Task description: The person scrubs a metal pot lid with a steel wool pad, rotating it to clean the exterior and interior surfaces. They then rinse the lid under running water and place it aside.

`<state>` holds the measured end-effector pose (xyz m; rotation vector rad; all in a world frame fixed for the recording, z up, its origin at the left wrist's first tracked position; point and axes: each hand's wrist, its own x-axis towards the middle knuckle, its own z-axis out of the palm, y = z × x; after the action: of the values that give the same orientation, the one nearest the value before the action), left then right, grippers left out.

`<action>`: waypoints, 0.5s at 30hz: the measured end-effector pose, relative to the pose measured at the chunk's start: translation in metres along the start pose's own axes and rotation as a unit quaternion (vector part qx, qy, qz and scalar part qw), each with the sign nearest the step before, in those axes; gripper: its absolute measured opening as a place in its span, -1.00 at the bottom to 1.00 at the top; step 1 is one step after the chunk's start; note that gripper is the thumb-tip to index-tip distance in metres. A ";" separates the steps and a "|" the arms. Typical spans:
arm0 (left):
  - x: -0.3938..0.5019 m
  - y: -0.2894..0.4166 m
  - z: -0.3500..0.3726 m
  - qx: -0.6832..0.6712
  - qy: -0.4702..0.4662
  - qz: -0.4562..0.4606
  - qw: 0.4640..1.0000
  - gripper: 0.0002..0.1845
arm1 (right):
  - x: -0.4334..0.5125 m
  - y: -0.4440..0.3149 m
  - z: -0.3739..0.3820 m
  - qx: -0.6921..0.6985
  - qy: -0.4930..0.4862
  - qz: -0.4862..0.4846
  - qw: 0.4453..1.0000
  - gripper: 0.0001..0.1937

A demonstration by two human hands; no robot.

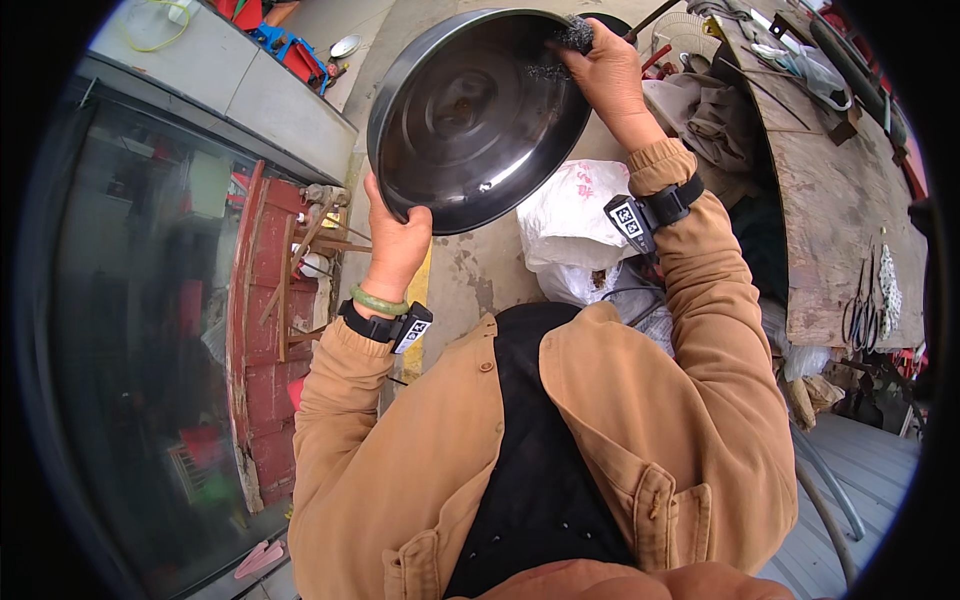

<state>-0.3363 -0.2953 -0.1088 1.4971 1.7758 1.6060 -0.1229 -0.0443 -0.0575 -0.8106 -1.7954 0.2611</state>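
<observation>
A round dark metal pan (pixel 457 142) is held up and tilted before me. My left hand (pixel 399 244) grips its lower left rim, the thumb resting on the inside edge. At the upper right rim, my right hand (pixel 611 79) holds a grey steel-wool scourer (pixel 576 35) against the pan. Wet-looking bits or suds show on the pan's inner wall below the scourer. The tips of my right fingers are partly hidden. Behind the pan on the right, a dark handle extends outward; whether it belongs to this pan cannot be told.
White plastic sacks (pixel 574 217) lie on the concrete floor below my right wrist. On the right stands a worn wooden table (pixel 832 195) with scissors (pixel 862 315) and plastic bags. A red wooden bench (pixel 277 420) is at the left beside a glass pane, below a grey ledge (pixel 292 97).
</observation>
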 end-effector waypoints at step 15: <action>-0.037 -0.017 0.056 0.094 0.013 -0.132 0.987 -0.26 | -0.043 -0.078 0.048 -0.005 -0.191 -0.484 0.854 -0.93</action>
<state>-0.2855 -0.2928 -0.1557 1.2547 2.0890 1.3659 -0.1904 -0.1202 -0.0663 0.2385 -2.3490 -0.2794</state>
